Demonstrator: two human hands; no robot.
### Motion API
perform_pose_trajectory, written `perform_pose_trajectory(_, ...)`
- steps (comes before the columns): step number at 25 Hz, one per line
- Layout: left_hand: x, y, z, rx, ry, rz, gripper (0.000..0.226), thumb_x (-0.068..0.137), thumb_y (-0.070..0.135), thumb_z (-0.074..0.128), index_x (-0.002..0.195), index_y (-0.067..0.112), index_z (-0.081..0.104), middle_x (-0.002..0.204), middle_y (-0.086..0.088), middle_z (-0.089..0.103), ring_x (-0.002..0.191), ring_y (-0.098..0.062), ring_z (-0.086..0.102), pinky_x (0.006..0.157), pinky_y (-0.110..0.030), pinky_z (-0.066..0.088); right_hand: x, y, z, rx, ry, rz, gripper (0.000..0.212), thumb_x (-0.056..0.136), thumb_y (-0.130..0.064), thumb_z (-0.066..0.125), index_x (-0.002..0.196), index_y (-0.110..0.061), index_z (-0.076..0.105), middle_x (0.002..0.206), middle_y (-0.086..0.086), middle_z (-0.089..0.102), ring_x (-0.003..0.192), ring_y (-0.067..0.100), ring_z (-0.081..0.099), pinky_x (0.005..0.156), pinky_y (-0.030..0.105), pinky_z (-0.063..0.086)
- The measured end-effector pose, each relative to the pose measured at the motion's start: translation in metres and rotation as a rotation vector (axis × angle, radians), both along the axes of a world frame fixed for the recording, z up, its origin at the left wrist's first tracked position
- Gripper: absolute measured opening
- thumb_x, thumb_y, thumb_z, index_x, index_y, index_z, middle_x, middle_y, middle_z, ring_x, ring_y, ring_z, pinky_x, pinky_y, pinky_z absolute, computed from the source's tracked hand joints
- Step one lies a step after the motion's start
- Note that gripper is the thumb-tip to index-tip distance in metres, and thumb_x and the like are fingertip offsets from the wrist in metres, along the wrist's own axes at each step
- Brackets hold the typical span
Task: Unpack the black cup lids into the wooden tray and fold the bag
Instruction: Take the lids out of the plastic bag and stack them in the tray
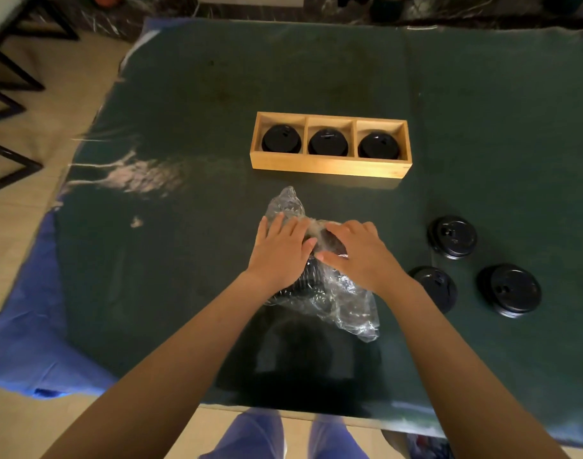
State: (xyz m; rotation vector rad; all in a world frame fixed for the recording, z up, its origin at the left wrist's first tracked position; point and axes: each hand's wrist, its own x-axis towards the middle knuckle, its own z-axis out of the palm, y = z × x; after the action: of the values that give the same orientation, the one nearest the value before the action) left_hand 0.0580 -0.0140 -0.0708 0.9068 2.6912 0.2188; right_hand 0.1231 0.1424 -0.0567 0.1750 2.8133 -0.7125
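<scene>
Pressing both hands onto the clear plastic bag, we are working near the middle of the worktop, which is covered by a dark green cloth. Our left hand is lying flat on the bag with its fingers spread and extended, gripping nothing. Our right hand is resting on the bag just beside the left, its fingers curled loosely over the crumpled plastic; we cannot tell whether they are pinching it. Under the film, a stack of black cup lids is showing between and below the two hands, still inside the bag. The bag's twisted end is sticking up beyond the fingertips, pointing toward the wooden tray.

The tray is sitting farther out on the worktop, apart from the bag, and is divided into three compartments. Each compartment is holding black lids: left, middle and right.

Three more groups of black lids are lying on the cloth to the right of the bag: far, near-left and near-right, none touching the tray.
</scene>
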Motion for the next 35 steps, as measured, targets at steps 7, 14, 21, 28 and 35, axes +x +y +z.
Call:
perform_pose_trajectory(7,0.014,-0.005,-0.019,0.042,0.124,0.056,0.053,0.099,0.039,0.015,0.146,0.016,0.021,0.153,-0.006,0.03,0.144,-0.024,0.013,0.117,-0.045,0.003,0.014,-0.006,-0.022,-0.101,0.168,-0.091,0.043,0.095,-0.035,0.045,0.136,-0.021,0.045,0.128,0.005,0.051,0.115,0.025,0.035,0.097,0.032,0.033)
perform_pose_trajectory(14,0.018,-0.007,-0.023,0.074,0.123,0.078,0.057,0.096,0.043,0.01,0.146,0.017,0.02,0.151,-0.006,0.035,0.142,-0.024,0.02,0.116,-0.042,0.017,0.015,0.002,-0.03,-0.094,0.403,-0.188,0.025,0.095,-0.018,0.05,0.113,-0.015,0.067,0.102,0.005,0.069,0.094,0.022,0.052,0.077,0.023,0.037)
perform_pose_trajectory(21,0.013,-0.011,-0.02,0.118,0.121,0.077,0.069,0.087,0.067,0.009,0.146,0.03,0.015,0.145,-0.004,0.044,0.137,-0.026,0.032,0.107,-0.046,0.03,0.024,0.031,-0.036,-0.146,0.597,-0.547,0.022,0.094,-0.014,0.05,0.107,-0.01,0.068,0.097,0.01,0.061,0.09,0.024,0.053,0.074,0.026,0.04)
perform_pose_trajectory(28,0.02,-0.009,-0.02,0.038,0.179,0.033,0.068,0.088,0.066,0.015,0.144,0.028,0.026,0.14,-0.005,0.05,0.133,-0.028,0.038,0.103,-0.045,0.035,0.056,0.071,-0.035,-0.208,0.427,-0.805,0.022,0.091,-0.006,0.051,0.107,-0.003,0.067,0.105,0.018,0.06,0.099,0.036,0.054,0.087,0.037,0.044)
perform_pose_trajectory(35,0.02,-0.008,-0.021,0.031,0.195,0.022,0.068,0.089,0.065,0.014,0.143,0.027,0.028,0.138,-0.005,0.052,0.131,-0.028,0.041,0.101,-0.045,0.037,0.033,0.07,0.051,-0.086,0.515,-0.465,0.031,0.089,-0.046,0.044,0.098,-0.021,0.061,0.083,-0.008,0.059,0.077,0.015,0.057,0.069,0.028,0.045)
